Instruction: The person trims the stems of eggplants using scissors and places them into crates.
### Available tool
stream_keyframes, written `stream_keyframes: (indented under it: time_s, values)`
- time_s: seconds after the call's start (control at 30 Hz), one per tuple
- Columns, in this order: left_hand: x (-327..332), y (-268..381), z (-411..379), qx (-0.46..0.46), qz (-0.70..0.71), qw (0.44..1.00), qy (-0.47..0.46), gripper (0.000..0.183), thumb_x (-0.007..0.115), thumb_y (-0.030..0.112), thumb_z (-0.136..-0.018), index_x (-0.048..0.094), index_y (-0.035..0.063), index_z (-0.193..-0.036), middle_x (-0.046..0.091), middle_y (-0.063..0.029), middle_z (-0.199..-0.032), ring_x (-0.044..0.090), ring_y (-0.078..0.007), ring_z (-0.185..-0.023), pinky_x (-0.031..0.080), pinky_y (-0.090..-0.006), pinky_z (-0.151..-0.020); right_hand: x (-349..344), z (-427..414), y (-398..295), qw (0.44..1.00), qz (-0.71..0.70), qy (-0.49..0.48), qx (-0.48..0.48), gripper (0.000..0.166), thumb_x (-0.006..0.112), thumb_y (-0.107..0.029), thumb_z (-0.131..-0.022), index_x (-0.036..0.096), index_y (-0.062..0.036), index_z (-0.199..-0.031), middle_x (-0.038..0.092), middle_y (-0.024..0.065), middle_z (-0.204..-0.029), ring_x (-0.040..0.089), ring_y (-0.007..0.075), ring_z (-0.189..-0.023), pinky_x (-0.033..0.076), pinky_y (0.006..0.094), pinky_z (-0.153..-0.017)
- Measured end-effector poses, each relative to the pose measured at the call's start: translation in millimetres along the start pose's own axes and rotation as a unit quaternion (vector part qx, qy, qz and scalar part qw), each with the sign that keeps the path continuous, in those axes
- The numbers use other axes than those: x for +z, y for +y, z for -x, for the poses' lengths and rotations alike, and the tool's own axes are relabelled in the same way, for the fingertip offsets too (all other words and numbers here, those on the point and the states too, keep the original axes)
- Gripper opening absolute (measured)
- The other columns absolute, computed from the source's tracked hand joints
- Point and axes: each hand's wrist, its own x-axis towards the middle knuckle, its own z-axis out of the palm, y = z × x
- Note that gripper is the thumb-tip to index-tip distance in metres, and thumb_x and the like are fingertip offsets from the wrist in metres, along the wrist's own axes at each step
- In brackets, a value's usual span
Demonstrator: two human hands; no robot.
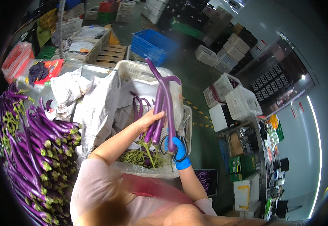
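Several long purple eggplants [159, 106] are in my bare left hand [152, 120], their green stems pointing down towards me. My right hand [180, 154] wears a blue glove and has its fingers around the stem end of another long eggplant [170, 121]. Black-handled scissors [184, 125] hang on that same hand, blades pointing away from me. Below both hands is a white plastic crate [178, 93] lined with paper, with a few eggplants [137, 108] inside. Cut green stems [141, 158] lie at the crate's near end.
A large pile of eggplants [37, 147] covers the left side of the metal table [82, 67]. Crumpled white paper [68, 86] lies behind it. Beyond the crate stand a blue crate [150, 45] and a wooden pallet [111, 55]. White crates [241, 103] are stacked at the right.
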Motion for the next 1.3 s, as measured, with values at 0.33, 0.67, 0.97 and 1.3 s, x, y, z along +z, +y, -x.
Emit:
stream_keyframes:
  time_s: [0.33, 0.67, 0.97, 1.3]
  values:
    - [-8, 12, 8, -0.034, -0.028, 0.989, 0.140, 0.027, 0.067, 0.013, -0.076, 0.054, 0.0049, -0.098, 0.059, -0.0042, -0.078, 0.058, -0.0164, -0.066, 0.051, -0.0308, -0.060, -79, 45, -29, 0.987, -0.097, 0.075, -0.103, 0.058, 0.056, -0.026, -0.082, 0.037, -0.0001, -0.130, 0.057, 0.0095, -0.087, 0.057, 0.0175, -0.073, 0.048, 0.0279, -0.065]
    - [26, 20, 22, 0.045, -0.066, 0.989, 0.124, 0.065, 0.071, 0.022, -0.074, 0.040, 0.0068, -0.129, 0.059, -0.0080, -0.085, 0.060, -0.0182, -0.075, 0.052, -0.0299, -0.067, -193, 83, 2, 0.949, -0.015, 0.273, -0.159, 0.039, 0.063, -0.014, -0.079, 0.049, -0.0009, -0.113, 0.057, 0.0084, -0.090, 0.058, 0.0188, -0.081, 0.049, 0.0291, -0.070]
    - [61, 9, 7, 0.037, 0.043, 0.998, 0.029, 0.053, 0.069, 0.009, -0.072, 0.044, -0.0015, -0.118, 0.057, -0.0144, -0.103, 0.058, -0.0288, -0.095, 0.048, -0.0404, -0.087, -253, -24, -35, 0.921, 0.089, 0.291, -0.244, 0.042, 0.051, -0.009, -0.090, 0.039, -0.0030, -0.130, 0.054, 0.0044, -0.093, 0.052, 0.0103, -0.082, 0.046, 0.0218, -0.076]
    - [59, 39, 7, 0.073, 0.044, 0.996, -0.013, 0.069, 0.064, 0.006, -0.076, 0.027, 0.0063, -0.134, 0.055, -0.0199, -0.110, 0.057, -0.0329, -0.100, 0.048, -0.0453, -0.087, -148, 25, -77, 0.921, 0.221, -0.266, 0.177, 0.035, 0.047, -0.025, -0.092, 0.052, -0.0044, -0.120, 0.062, 0.0068, -0.097, 0.061, 0.0165, -0.088, 0.048, 0.0267, -0.081]
